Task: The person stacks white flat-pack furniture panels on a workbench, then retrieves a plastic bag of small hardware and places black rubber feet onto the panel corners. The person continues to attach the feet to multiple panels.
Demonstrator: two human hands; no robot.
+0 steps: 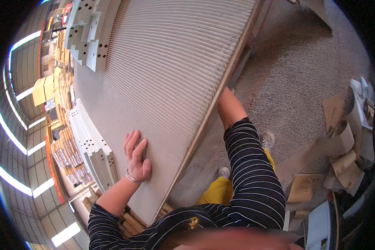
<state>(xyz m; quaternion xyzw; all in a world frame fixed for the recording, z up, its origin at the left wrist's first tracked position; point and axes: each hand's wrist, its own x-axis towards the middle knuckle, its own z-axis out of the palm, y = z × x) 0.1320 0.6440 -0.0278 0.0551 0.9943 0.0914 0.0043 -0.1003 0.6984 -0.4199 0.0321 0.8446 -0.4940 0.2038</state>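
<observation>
A long, slanting grey-beige sheet (166, 75) with a ribbed surface stretches away in front of me. My left hand (136, 156) lies flat on its near left part, fingers spread, holding nothing. A metal bangle circles that wrist. My right forearm (232, 109) reaches in under the right edge of the sheet, so the hand and its fingers are hidden. Stacked white panels with small holes (91, 146) stand along the left edge, close to my left hand. More white panels with holes (89, 35) rest on the far left end of the sheet.
Crumpled brown cardboard (346, 166) lies in a heap on the floor to the right. A flat cardboard piece (306, 187) is nearer to me, by a pale blue box (319, 227). Stacked bundles (71, 156) fill the hall on the left. Grey floor (296, 91) borders the sheet's right side.
</observation>
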